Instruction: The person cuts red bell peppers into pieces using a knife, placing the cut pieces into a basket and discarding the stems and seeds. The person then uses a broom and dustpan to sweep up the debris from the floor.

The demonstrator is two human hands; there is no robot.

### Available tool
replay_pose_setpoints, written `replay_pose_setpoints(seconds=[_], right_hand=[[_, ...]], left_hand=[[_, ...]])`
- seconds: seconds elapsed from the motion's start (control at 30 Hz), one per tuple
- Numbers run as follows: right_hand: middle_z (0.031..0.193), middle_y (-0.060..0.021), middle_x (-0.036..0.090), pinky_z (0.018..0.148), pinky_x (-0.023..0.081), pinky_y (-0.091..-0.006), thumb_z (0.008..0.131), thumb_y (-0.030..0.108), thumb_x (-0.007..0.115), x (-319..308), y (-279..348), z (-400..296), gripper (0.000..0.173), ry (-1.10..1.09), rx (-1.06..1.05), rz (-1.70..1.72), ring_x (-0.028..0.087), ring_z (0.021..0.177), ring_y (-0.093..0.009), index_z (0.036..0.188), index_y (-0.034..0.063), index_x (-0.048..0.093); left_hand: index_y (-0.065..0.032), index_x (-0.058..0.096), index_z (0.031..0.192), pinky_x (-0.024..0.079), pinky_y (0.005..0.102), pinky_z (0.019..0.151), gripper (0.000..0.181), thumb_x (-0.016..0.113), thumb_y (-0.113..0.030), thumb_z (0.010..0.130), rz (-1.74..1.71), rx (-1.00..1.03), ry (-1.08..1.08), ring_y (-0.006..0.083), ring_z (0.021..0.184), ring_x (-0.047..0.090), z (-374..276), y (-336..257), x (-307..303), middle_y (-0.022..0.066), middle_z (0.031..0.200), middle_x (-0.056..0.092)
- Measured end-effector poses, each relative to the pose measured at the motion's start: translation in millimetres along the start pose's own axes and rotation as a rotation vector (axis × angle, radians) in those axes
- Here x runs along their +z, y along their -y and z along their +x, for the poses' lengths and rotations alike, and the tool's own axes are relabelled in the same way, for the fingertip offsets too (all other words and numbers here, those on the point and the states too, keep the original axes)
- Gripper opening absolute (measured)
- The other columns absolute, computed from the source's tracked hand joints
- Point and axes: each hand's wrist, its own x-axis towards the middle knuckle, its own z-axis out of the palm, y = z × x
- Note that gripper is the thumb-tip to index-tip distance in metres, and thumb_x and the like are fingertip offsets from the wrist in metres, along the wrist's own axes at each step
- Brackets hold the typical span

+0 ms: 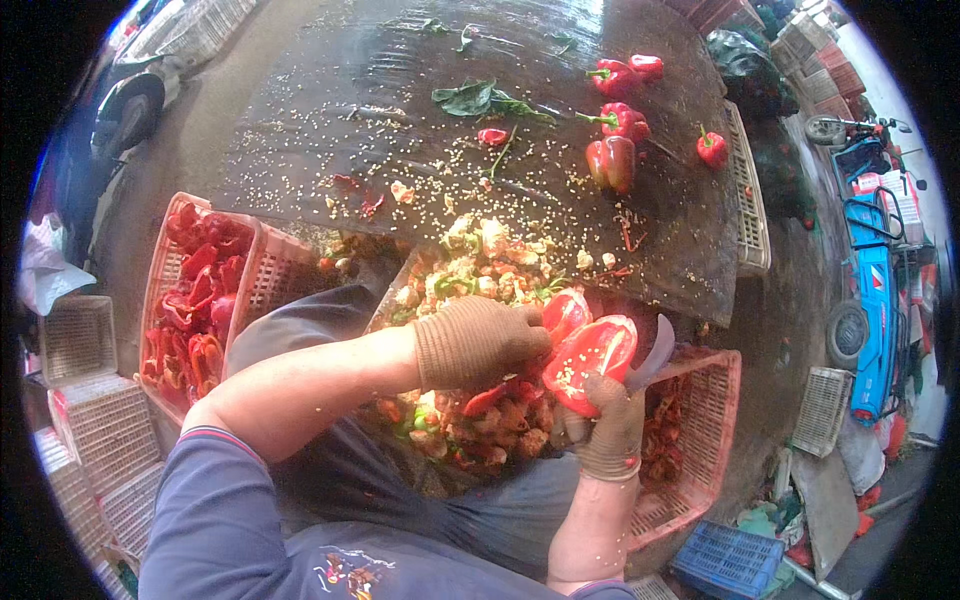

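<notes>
A split red bell pepper [590,361], with pale seeds on its inner wall, is spread between my two gloved hands. The fingers of my left hand [480,341] are curled against the upper piece of pepper [566,315]. My right hand [611,424] grips the lower piece from below, along with a curved knife [655,352]; its blade points up and its handle is hidden. Beneath my hands lies a heap of pepper cores and seeds [487,427], in a container whose rim is mostly covered.
A wet, seed-strewn dark tabletop [315,172] carries whole red peppers [611,161] and leaves [465,99]. A pink crate of cut peppers [255,277] stands left, another pink crate [694,442] right. Stacked crates [109,427] and a blue three-wheeled vehicle [870,300] are farther out.
</notes>
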Motion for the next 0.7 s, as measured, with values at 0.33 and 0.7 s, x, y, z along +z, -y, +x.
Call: replay_pose_setpoints(seconds=[0.33, 0.7], right_hand=[[0.044, -0.0019, 0.037, 0.033, 0.03, -0.0337, 0.081, 0.04, 0.064, -28, 3, 3, 0.049, 0.076, 0.05, 0.119, 0.036, 0.034, -0.017, 0.093, -0.0071, 0.06], [0.09, -0.0126, 0.06, 0.055, 0.055, -0.0358, 0.074, 0.019, 0.066, -21, -1, -7, 0.055, 0.057, 0.023, 0.221, 0.063, 0.066, -0.025, 0.121, -0.0054, 0.053]], left_hand=[[-0.0053, 0.064, 0.087, 0.048, 0.0243, 0.057, 0.019, 0.082, -0.009, 0.085, -1.063, -0.391, -0.482, 0.005, 0.067, 0.057, 0, -12, -13, -0.0033, 0.075, 0.063], [0.0012, 0.065, 0.125, 0.056, 0.0321, 0.083, 0.051, 0.069, -0.04, 0.095, -0.824, -0.445, -0.267, 0.0173, 0.098, 0.068, 2, 13, -45, 0.0111, 0.109, 0.071]])
